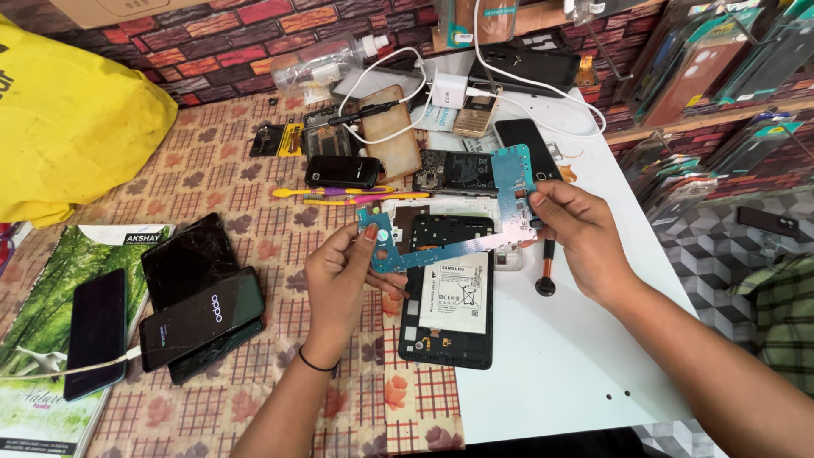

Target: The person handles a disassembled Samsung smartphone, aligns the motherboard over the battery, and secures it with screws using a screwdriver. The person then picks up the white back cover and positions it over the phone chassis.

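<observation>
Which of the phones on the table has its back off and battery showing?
The black opened phone under the hands; its white battery shows, unlike the closed ones at left.

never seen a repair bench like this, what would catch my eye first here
First the blue circuit board, held up mid-frame between the left hand and the right hand, above an opened tablet with its white battery exposed. To the left, a yellow bag fills the upper corner, with dark phones stacked on the patterned cloth below it.
</observation>
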